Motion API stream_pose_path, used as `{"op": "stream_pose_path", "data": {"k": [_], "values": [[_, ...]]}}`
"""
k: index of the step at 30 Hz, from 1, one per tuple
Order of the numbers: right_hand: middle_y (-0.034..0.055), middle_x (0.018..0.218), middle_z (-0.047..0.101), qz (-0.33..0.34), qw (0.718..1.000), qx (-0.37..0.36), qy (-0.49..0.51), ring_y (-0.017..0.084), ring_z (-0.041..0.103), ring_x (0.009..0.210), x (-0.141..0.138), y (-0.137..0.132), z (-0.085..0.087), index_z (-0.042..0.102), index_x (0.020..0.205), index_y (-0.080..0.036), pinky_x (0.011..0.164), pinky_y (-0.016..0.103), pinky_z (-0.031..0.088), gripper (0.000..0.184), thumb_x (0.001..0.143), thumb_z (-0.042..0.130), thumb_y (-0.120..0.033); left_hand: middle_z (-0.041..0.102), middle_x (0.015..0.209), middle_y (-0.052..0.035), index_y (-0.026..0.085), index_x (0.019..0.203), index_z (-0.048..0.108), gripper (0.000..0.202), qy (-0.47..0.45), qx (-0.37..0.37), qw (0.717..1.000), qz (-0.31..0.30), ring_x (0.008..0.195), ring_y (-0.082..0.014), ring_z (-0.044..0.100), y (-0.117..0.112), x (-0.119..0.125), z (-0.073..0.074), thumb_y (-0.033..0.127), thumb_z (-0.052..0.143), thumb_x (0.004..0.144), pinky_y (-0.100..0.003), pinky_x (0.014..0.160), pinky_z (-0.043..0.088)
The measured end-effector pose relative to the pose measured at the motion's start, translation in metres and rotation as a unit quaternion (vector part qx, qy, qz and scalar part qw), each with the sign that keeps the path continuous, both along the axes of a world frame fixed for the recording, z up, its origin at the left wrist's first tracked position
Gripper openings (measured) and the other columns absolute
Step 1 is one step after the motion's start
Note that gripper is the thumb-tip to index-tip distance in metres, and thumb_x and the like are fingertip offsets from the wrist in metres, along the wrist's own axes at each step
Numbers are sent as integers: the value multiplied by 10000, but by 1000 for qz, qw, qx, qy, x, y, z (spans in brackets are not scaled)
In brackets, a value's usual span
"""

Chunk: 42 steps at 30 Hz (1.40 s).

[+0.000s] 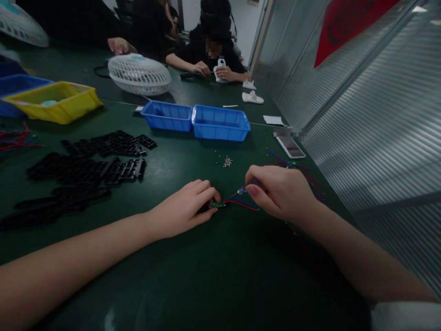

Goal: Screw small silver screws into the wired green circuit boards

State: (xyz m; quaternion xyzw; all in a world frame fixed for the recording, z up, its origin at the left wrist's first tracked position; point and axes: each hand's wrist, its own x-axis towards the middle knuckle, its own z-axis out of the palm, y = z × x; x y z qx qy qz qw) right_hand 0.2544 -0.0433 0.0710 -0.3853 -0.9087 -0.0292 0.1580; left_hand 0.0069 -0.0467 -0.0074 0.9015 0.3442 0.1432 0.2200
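Observation:
My left hand (188, 206) rests on the dark green table (213, 271), fingers closed around a small black part with a green circuit board (217, 204) at its tip. Red and blue wires (243, 203) run from the board to the right. My right hand (280, 191) is closed on a small screwdriver (243, 189) with a clear bluish handle, its tip pointing down toward the board. A little pile of tiny screws (227, 161) lies just beyond the hands.
Two blue bins (196, 120) stand side by side further back, a yellow bin (55, 102) at the left. Black plastic parts (86, 170) cover the left side. A phone (290, 147) and loose wires (285, 163) lie at right. A fan grille (139, 74) and other people sit beyond.

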Motion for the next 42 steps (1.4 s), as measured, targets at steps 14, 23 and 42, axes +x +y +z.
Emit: {"op": "stream_pose_path", "data": {"k": [14,23,42], "values": [[16,881,635,74,979,-6,189,89,597,693,-2,1,-13,511,1107,-168,548,207,404,178,955,540,-256,545,1026,-46,216,1094,547,172,-4,12,1000,0,950,-204,509,0,1,3,302,508,949,-353,832,428],[46,1001,633,118,972,-33,202,126,599,896,-1,3,4,610,1129,-183,700,230,476,200,938,552,-171,550,1031,-45,212,1078,544,162,-9,23,1000,-3,965,-203,512,0,1,1,301,518,945,-349,845,426],[-7,581,492,-43,999,-17,-4,118,427,525,-5,-4,2,526,726,-195,515,280,200,449,1004,303,-469,561,1032,-53,218,1085,565,176,-10,14,1000,0,953,-208,518,1,1,0,310,501,949,-349,824,441]]}}
